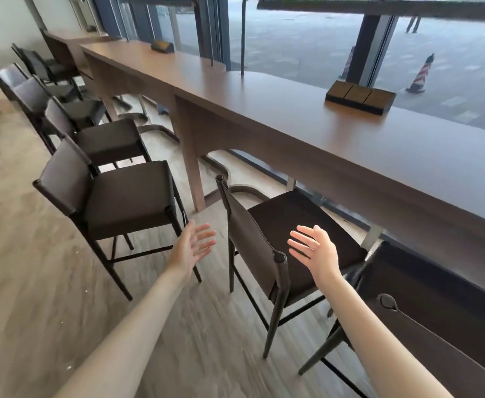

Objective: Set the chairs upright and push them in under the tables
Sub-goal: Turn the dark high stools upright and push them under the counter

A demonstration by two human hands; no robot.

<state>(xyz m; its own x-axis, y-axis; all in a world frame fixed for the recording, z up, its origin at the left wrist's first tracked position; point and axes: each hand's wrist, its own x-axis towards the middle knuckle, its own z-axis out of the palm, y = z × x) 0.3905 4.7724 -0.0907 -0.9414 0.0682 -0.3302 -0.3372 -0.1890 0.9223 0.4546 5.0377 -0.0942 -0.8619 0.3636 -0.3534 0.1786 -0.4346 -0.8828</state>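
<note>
Room: long wooden counter [293, 119] set along a glass wall, street and a striped cone [420, 74] outside; wood-grain floor [34, 282] underfoot.
Counter top: two low brown boxes, one near [360, 97], one far [162, 46]; likely left there as fixed table fittings, cannot tell what they hold.
Chairs: a row of dark high stools, all upright on their legs, none lying over.
Near chair [278, 245]: seat front partly under the counter edge, backrest toward the person; probably close to home, perhaps one short push left.
Left chair [112, 202]: stands well out from the counter, turned at an angle, seat not under the top; by my reading the next to be pushed in.
Right chair [436, 326]: at frame edge, seat tucked under the counter.
Far chairs [92, 133]: line up along the counter, some angled out.
Left hand [192, 248]: fingers spread, palm turned inward, holding nothing; in the gap between left chair and near chair, touching neither.
Right hand [316, 251]: fingers spread and loose, holding nothing; hovers over the near chair's seat, just past its backrest, no contact.
Reading: palms face each other on either side of the near backrest, apparently set for gripping it.
</note>
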